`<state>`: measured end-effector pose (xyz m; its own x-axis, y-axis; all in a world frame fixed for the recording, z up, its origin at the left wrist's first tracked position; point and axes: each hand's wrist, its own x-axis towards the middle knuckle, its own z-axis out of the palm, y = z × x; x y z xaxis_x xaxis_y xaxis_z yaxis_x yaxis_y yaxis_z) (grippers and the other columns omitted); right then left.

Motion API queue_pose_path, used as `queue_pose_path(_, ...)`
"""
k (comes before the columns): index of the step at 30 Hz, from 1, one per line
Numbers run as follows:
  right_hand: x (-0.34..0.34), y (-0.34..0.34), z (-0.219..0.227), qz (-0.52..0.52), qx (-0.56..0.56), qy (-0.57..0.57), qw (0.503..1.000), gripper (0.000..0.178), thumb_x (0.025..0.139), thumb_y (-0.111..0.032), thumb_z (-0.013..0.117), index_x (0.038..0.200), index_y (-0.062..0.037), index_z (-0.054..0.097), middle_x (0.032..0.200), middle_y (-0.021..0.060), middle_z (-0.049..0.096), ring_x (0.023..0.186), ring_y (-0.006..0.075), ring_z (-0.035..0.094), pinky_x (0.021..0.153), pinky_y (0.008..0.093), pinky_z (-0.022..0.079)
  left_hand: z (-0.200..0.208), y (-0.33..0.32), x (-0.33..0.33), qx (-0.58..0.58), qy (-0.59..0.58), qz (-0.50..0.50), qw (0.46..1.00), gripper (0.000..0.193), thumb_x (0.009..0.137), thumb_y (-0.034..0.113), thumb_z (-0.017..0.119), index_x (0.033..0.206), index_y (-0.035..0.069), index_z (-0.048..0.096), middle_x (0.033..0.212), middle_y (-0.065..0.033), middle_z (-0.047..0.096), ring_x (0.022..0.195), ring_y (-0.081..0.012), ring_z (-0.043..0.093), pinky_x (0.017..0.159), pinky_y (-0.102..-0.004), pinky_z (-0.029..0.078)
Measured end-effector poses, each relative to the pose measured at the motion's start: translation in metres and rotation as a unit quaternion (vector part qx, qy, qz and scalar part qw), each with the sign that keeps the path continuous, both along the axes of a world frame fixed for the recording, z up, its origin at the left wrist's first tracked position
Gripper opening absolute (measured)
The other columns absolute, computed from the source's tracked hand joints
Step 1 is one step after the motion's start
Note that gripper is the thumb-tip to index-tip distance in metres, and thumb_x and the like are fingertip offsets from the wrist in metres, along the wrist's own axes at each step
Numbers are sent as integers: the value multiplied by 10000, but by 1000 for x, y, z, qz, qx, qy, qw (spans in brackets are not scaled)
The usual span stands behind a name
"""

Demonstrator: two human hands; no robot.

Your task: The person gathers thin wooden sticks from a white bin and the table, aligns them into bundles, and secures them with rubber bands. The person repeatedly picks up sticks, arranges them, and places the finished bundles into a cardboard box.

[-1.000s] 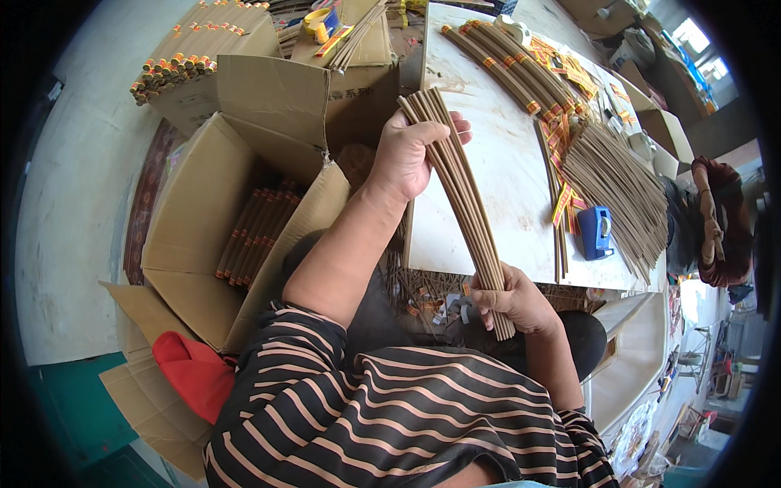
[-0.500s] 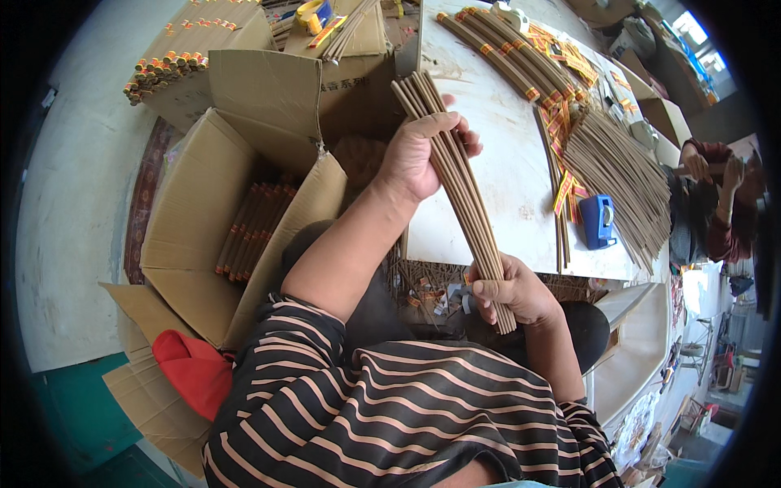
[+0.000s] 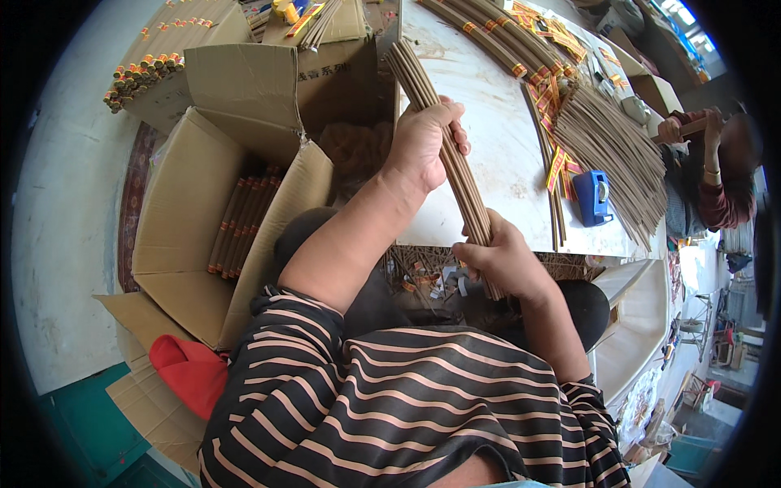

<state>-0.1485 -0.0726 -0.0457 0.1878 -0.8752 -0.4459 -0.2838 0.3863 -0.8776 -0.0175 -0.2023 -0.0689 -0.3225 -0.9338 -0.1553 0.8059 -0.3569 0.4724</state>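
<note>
A bundle of thin brown incense sticks [image 3: 462, 183] slants across in front of me, its upper end over the table and its lower end above my lap. My left hand [image 3: 423, 145] is wrapped round the upper part, with the thumb across the sticks. Near the lower end, my right hand [image 3: 506, 256] closes round the same bundle, and the stick tips poke out below it. Right of the bundle, a loose heap of similar sticks [image 3: 610, 150] lies fanned on the white table [image 3: 488, 191]. A blue tape dispenser [image 3: 592, 198] stands beside that heap.
An open cardboard box [image 3: 191, 195] at my left holds banded bundles [image 3: 244, 220]. Finished bundles [image 3: 488, 37] and red-yellow labels [image 3: 560, 167] lie on the table. More bundles [image 3: 150, 73] are stacked far left. Another person's hands [image 3: 691, 130] work at the right.
The bundle's sticks sit closer together at the top, and my left fingers wrap tighter round them. My right hand has shifted its grip. The whole view has moved slightly.
</note>
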Motion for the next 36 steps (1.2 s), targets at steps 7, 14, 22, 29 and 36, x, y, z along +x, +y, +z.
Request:
queue_pose_path(7, 8, 0, 0, -17, 29, -27, 999, 190, 800, -78, 619, 891, -15, 464, 613, 18, 493, 448, 91, 486, 411, 226, 414, 8, 0, 1, 3, -76, 22, 997, 112, 807, 50, 620, 813, 72, 510, 593, -23, 488, 478, -147, 488, 461, -301, 414)
queue_pose_path(14, 5, 1, 1, 17, 163, -331, 929, 195, 813, -113, 632, 869, -13, 475, 604, 55, 512, 471, 107, 517, 409, 236, 428, 13, -6, 13, -25, 100, -70, 992, 117, 808, 53, 620, 819, 85, 508, 589, -12, 474, 468, -131, 469, 456, -281, 399)
queue_pose_path(22, 11, 2, 2, 8, 136, -264, 955, 183, 786, -58, 636, 859, -29, 471, 602, 30, 498, 442, 108, 509, 399, 237, 440, 10, -11, 18, -32, 73, -40, 996, 103, 814, 56, 618, 804, 41, 517, 588, -32, 486, 472, -154, 491, 450, -317, 431)
queue_pose_path(29, 22, -1, -13, -2, -87, 155, 984, 168, 805, -61, 622, 875, -13, 477, 600, 25, 485, 433, 112, 498, 398, 235, 425, 13, -13, 19, 2, -92, 40, 995, 115, 808, 71, 622, 755, 59, 520, 582, -24, 494, 466, -146, 484, 457, -305, 419)
queue_pose_path(36, 15, 6, -2, -14, 105, -211, 972, 197, 804, -69, 625, 886, -17, 454, 609, 38, 503, 410, 100, 478, 358, 233, 398, 15, -13, 19, -31, 1, 3, 1000, 123, 803, 71, 625, 745, 57, 518, 578, -22, 496, 477, -131, 482, 456, -284, 412)
